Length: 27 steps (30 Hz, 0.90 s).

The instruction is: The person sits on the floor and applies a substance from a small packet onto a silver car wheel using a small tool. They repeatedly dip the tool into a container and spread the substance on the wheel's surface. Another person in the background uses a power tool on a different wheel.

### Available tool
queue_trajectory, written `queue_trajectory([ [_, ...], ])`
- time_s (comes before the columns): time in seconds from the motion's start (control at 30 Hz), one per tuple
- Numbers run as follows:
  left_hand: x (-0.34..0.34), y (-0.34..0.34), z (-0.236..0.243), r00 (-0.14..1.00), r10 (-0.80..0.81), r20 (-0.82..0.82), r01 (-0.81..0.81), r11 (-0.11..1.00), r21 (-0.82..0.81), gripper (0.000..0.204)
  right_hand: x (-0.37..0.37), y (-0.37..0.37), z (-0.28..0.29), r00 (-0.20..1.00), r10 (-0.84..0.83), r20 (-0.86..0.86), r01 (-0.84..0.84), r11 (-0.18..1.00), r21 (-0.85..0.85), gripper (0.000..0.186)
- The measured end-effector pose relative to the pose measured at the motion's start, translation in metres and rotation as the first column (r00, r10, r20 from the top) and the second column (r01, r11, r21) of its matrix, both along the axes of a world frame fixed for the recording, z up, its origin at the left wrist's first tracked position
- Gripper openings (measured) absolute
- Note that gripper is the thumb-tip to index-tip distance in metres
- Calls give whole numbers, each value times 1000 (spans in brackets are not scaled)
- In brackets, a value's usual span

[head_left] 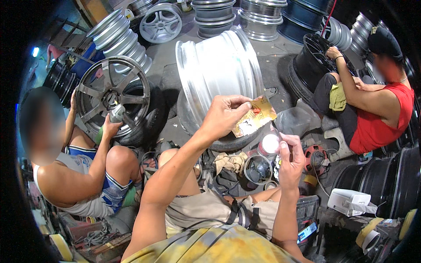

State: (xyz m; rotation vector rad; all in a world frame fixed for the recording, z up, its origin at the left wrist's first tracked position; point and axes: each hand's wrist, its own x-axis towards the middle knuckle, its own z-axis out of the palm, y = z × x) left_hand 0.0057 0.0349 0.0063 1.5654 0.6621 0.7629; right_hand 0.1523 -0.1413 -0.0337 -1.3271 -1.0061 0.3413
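Note:
My left hand [226, 115] pinches the upper corner of a thin gold printed sheet [262, 111] with torn-looking edges and a white patch. To its lower right is my right hand [291, 158], thumb and fingers drawn together. Something thin and translucent shows near its fingertips; I cannot make out what it is. Behind those fingertips appears a round white-topped container [269, 143], and I cannot tell whether the hand touches it. Beyond both hands a large silver wheel rim [219, 72] stands on a black tyre [228, 143].
At left a person holds a spray gun [116, 113] by a dark spoked rim [93, 98]. Someone in red [381, 122] works at a black rim [302, 61] on the right. A clear tub [258, 170] and a plastic bag [298, 119] lie near my legs. Stacked rims [214, 19] line the back.

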Motion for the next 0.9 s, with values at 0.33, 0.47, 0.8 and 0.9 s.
queue_trajectory([
  [0.33,0,2,3,992,-51,120,100,885,-454,24,-7,13,-1,868,-196,456,174,981,90,29],
  [0.47,-9,6,13,1000,19,-16,-23,948,-318,27,-9,5,-14,894,-128,429,130,991,23,24],
  [0.8,-37,8,26,973,232,6,-231,970,-75,25,-72,-5,-200,897,401,187,-107,606,-788,23],
  [0.9,-53,14,26,966,257,5,-257,965,-43,24,-90,10,-264,841,512,174,-109,475,-873,37],
])
